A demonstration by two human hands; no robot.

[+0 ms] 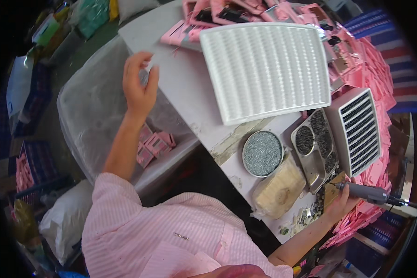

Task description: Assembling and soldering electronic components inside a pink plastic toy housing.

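Note:
My left hand (140, 85) is raised at the left side of the table, over a bin lined with clear plastic (90, 99). Its fingers are apart and nothing is in them. Inside the bin lie several small pink pieces (156, 144). At the right, my right hand (340, 203) is closed round a grey electric screwdriver (366, 192), whose cable runs off to the right. Close to its tip stands a metal tray (316, 178) with dark small screws in its compartments. A round dish (263, 154) of silvery small parts sits to the left of that tray.
A large white ribbed tray (268, 72) covers the table's middle. Pink housings (203, 14) pile up behind it, and pink strips (370, 69) heap along the right edge. A white box with black rows (359, 132) leans there. A plastic-wrapped tan block (279, 187) lies near the front edge.

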